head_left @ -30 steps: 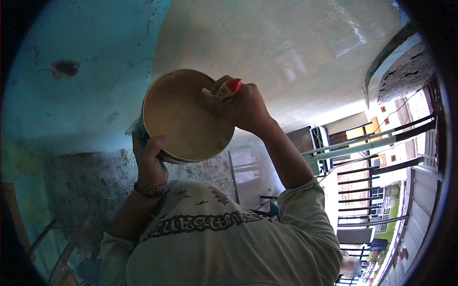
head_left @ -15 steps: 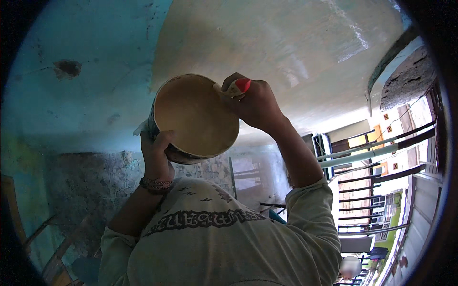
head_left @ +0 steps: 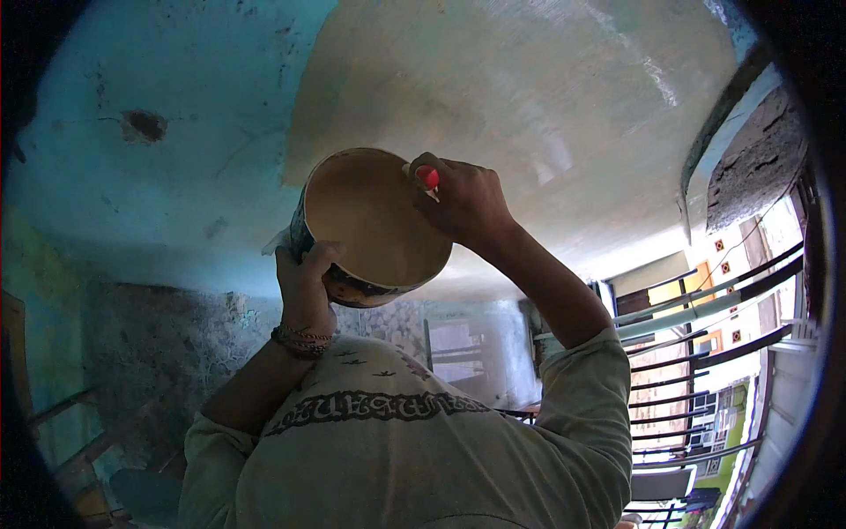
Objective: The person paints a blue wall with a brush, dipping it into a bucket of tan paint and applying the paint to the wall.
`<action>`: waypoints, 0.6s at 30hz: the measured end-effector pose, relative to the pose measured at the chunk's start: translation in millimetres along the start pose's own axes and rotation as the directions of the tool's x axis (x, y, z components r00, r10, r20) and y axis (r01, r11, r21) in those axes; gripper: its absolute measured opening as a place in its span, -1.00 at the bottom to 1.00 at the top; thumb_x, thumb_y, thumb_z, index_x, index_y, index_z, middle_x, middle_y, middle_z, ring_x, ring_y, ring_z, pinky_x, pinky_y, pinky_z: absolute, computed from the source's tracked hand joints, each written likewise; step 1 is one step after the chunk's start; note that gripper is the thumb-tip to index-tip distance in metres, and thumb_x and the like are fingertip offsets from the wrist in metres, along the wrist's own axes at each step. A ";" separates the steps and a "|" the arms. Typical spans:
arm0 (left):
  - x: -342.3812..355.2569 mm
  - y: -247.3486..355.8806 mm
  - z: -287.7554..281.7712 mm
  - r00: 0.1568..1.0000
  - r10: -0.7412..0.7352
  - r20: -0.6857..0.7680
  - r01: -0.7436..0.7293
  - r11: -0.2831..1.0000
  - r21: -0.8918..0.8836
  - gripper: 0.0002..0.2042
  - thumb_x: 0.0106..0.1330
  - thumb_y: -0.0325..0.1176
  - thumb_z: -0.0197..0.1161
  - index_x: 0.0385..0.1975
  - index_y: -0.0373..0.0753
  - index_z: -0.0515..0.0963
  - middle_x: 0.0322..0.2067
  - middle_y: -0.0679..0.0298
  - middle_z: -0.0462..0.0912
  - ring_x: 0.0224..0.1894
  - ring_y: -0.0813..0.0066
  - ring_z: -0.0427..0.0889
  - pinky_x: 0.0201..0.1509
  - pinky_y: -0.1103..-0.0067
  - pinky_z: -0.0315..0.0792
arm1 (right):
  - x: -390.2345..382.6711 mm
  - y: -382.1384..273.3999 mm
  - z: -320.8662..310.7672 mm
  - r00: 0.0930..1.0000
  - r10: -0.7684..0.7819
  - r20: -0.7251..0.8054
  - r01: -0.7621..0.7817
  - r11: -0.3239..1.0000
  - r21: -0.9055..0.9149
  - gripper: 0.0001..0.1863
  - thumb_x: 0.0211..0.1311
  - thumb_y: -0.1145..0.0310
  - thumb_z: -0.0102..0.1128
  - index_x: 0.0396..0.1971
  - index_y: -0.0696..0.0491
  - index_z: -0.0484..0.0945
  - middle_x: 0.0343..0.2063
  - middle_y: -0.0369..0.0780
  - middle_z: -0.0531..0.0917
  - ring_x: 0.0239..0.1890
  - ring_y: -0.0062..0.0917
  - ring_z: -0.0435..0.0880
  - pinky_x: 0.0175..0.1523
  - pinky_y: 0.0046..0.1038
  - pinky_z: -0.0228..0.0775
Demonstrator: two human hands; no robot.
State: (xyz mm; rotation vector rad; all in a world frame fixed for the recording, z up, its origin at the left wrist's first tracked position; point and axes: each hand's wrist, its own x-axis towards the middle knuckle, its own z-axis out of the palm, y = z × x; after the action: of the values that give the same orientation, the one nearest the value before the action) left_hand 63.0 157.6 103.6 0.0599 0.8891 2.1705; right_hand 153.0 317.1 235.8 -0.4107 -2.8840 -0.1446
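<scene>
A round bucket point(head_left: 363, 294) with a dark patterned outside is tilted in front of my chest, its inside coated pale beige like paint. My left hand point(head_left: 304, 280) grips its lower left side, thumb over the rim and fingers behind the wall. At the upper right rim, my right hand point(head_left: 469, 201) is closed round a paintbrush point(head_left: 428, 176) with a red-ended handle. The brush's bristles cannot be made out. How deep the beige contents are does not show.
Ahead stands a wall, blue point(head_left: 203, 79) at left with a chipped hole point(head_left: 144, 126), beige point(head_left: 458, 79) at right. Dark railing bars point(head_left: 665, 383) and pale pipes point(head_left: 679, 315) line the right side. Wooden pieces point(head_left: 88, 450) lean at lower left.
The bucket and both hands have shifted slightly right and down in the picture. The brush handle has turned, its red end now pointing more toward me.
</scene>
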 end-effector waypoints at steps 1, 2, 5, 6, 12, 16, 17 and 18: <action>1.1 -3.1 -0.9 1.000 0.016 0.009 -0.016 1.000 -0.016 -0.56 -0.11 -0.42 0.29 -0.19 -0.33 0.31 -0.23 0.22 0.45 -0.18 0.46 0.45 -0.05 0.48 0.35 | 0.5 3.0 -1.3 1.000 -0.006 -0.002 0.006 1.000 -0.001 -0.74 -0.01 0.32 0.15 -0.29 0.09 0.44 -0.46 -0.10 0.61 -0.45 -0.21 0.62 -0.39 -0.26 0.46; 1.6 -4.9 -1.3 0.999 0.032 0.018 -0.031 0.999 -0.032 -0.55 -0.11 -0.41 0.29 -0.18 -0.33 0.30 -0.23 0.22 0.44 -0.18 0.46 0.45 -0.05 0.48 0.34 | 0.7 8.8 -3.5 1.000 0.001 -0.023 0.001 0.997 0.077 -0.76 0.00 0.33 0.17 -0.31 0.09 0.46 -0.46 -0.11 0.62 -0.45 -0.26 0.63 -0.39 -0.29 0.47; 1.4 -6.3 -0.9 0.999 0.022 0.041 -0.021 0.999 -0.030 -0.50 -0.12 -0.38 0.31 -0.16 -0.34 0.27 -0.22 0.21 0.42 -0.17 0.47 0.43 -0.04 0.48 0.34 | -2.7 13.6 -22.9 0.996 0.086 -0.004 -0.078 0.925 0.372 -0.80 0.01 0.37 0.22 -0.35 0.10 0.50 -0.45 -0.13 0.62 -0.46 -0.39 0.65 -0.38 -0.36 0.49; 2.1 -7.8 -1.3 0.999 0.029 0.033 -0.028 0.999 -0.031 -0.50 -0.12 -0.38 0.31 -0.16 -0.34 0.27 -0.22 0.21 0.42 -0.17 0.47 0.43 -0.04 0.48 0.34 | -3.9 15.1 -27.4 0.986 0.159 0.056 -0.162 0.808 0.567 -0.82 0.02 0.41 0.24 -0.36 0.11 0.51 -0.44 -0.15 0.63 -0.47 -0.46 0.65 -0.37 -0.40 0.50; 5.7 -22.4 -8.3 0.998 0.057 -0.021 -0.055 0.995 0.080 -0.56 0.01 -0.25 0.23 -0.09 -0.26 0.39 -0.16 0.21 0.45 -0.09 0.32 0.47 -0.02 0.36 0.39 | -10.5 26.3 -35.5 0.969 0.088 0.233 -0.235 0.627 0.743 -0.86 -0.02 0.52 0.28 -0.43 0.14 0.51 -0.45 -0.22 0.62 -0.41 -0.58 0.62 -0.36 -0.55 0.50; 4.0 -22.5 -3.4 0.997 0.071 0.009 -0.072 0.995 0.067 -0.53 -0.02 -0.25 0.24 -0.06 -0.23 0.38 -0.15 0.23 0.45 -0.08 0.32 0.46 -0.03 0.35 0.39 | -13.3 38.2 -28.0 0.992 -0.081 0.100 -0.010 0.730 0.683 -0.85 -0.07 0.53 0.29 -0.43 0.10 0.54 -0.48 -0.28 0.62 -0.37 -0.61 0.59 -0.28 -0.53 0.47; 3.8 -23.4 -3.9 0.996 0.079 0.027 -0.081 0.994 0.068 -0.53 -0.02 -0.25 0.24 -0.06 -0.23 0.37 -0.15 0.23 0.45 -0.07 0.32 0.45 -0.03 0.35 0.39 | -13.0 37.8 -27.6 0.991 -0.085 0.101 -0.007 0.731 0.682 -0.85 -0.07 0.53 0.29 -0.43 0.10 0.54 -0.48 -0.28 0.62 -0.37 -0.61 0.59 -0.28 -0.53 0.47; 2.7 -23.8 -3.0 0.996 0.082 0.024 -0.083 0.994 0.064 -0.53 -0.02 -0.25 0.24 -0.06 -0.23 0.37 -0.15 0.23 0.45 -0.07 0.32 0.45 -0.03 0.35 0.39 | -12.3 36.5 -26.6 0.992 -0.089 0.089 0.008 0.752 0.659 -0.87 -0.07 0.54 0.28 -0.47 0.13 0.52 -0.48 -0.26 0.62 -0.36 -0.60 0.60 -0.26 -0.52 0.46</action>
State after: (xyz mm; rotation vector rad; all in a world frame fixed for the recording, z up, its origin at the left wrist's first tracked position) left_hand 75.5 168.6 86.0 0.1549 0.9604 2.2124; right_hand 180.4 345.3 261.1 -0.2030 -2.8009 0.9004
